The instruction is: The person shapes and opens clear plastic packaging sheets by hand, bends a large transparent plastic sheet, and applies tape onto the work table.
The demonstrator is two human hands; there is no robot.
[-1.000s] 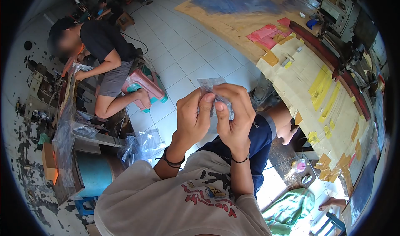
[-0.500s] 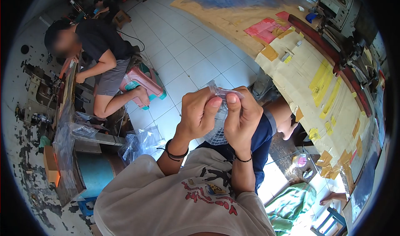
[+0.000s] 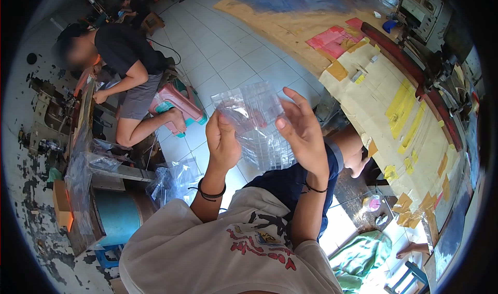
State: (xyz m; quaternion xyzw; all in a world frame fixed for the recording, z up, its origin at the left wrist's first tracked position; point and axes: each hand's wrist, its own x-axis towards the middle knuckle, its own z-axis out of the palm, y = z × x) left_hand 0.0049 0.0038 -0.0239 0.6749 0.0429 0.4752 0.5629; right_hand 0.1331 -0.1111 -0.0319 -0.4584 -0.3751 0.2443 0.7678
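A clear plastic sheet (image 3: 251, 107), creased and glossy, is spread between my two hands in front of my lap. My left hand (image 3: 224, 143) pinches its left edge, thumb on top. On the other side, my right hand (image 3: 306, 141) has its thumb pressed on the right edge, with the index finger raised and the other fingers partly behind the sheet. More clear, grid-like plastic (image 3: 267, 149) shows just below, between my wrists; I cannot tell whether it is joined to the sheet.
To the left a person (image 3: 129, 50) sits on a pink stool (image 3: 176, 102) at a bench. Loose clear plastic (image 3: 174, 182) lies low at left, near a teal drum (image 3: 116, 216). A paper-covered table (image 3: 373, 107) with yellow tape and a long red bar (image 3: 394, 50) stands at right.
My hands have moved apart from a close double pinch. The bunched plastic between them is now opened out flat, and my right fingers have uncurled.
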